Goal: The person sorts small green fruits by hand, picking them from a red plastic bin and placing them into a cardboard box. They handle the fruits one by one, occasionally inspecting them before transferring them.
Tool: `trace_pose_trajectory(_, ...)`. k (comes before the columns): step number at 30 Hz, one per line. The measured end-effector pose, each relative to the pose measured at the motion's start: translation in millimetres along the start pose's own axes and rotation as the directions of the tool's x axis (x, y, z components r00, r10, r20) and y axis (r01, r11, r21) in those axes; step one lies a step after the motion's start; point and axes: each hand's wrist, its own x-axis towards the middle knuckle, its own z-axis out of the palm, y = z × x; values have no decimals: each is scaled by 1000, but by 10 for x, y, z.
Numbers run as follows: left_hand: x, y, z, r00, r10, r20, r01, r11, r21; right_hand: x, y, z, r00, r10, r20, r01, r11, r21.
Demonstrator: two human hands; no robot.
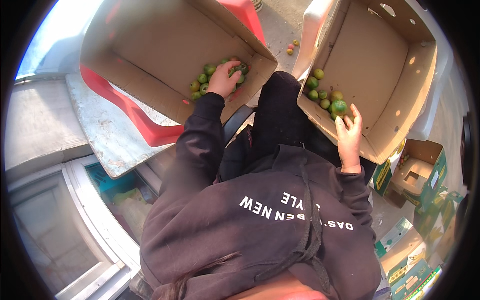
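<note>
Two open cardboard boxes stand before me. In the left cardboard box [161, 48], small green tomatoes [203, 78] lie heaped in the near right corner. My left hand [224, 79] rests on this heap, its fingers curved over the fruit; whether it grips one is hidden. Inside the right cardboard box [375, 56], several green and yellowish tomatoes [335, 96] lie along the left wall. My right hand [349, 131] is at that box's near edge, palm up, with thumb and fingers apart. It is just below a larger green tomato [339, 107] and holds nothing visible.
A red plastic chair [138, 120] supports the left box, and a white plastic chair [309, 33] the right one. A few small fruits [290, 48] lie on the ground between. Banana cartons [416, 176] stand at the lower right. A pale weathered board [108, 131] and a glazed frame [86, 187] are at left.
</note>
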Motion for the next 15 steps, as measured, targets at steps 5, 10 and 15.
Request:
trace_pose_trajectory(5,-1,-179,205,999,-52,10,36,817,576,-22,-37,-2,996,38,83,-32,997,-74)
trace_pose_trajectory(10,-11,-186,294,999,52,-10,-31,731,682,-33,8,-4,990,8,143,5,996,-88)
trace_pose_trajectory(15,27,-267,290,995,81,-52,-31,782,623,-44,-2,-38,993,-23,118,32,996,-77)
